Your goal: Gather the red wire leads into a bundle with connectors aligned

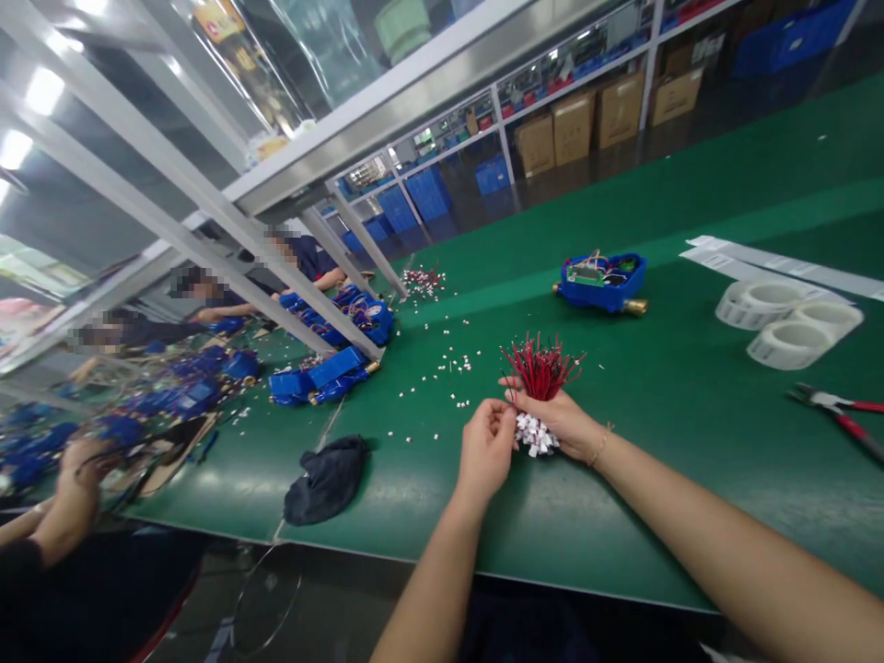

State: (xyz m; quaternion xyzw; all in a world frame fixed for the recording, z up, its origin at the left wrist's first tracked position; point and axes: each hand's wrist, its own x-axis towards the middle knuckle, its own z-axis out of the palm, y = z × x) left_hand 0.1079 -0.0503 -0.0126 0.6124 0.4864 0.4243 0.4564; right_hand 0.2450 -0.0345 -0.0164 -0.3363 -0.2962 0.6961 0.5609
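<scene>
A thick bundle of red and black connector wires (542, 368) stands upright, its bare ends fanned out at the top and its white plugs (536, 436) clustered at the bottom. My right hand (567, 422) is closed around the middle of this bundle, thumb across the front. Against the bundle's left side, my left hand (485, 447) is closed in a pinch, and a thin wire shows at its fingertips. What lies between those fingertips is partly hidden. Beyond the hands sits a blue housing (599, 284) with a green circuit board and brass fittings.
Small white plugs (452, 366) lie scattered left of centre. Label rolls (791, 343) and red-handled cutters (839, 405) are at the right. A dark cloth (326, 481) lies at the front left, near blue housings (324, 373) and shelf posts. Other people work farther left.
</scene>
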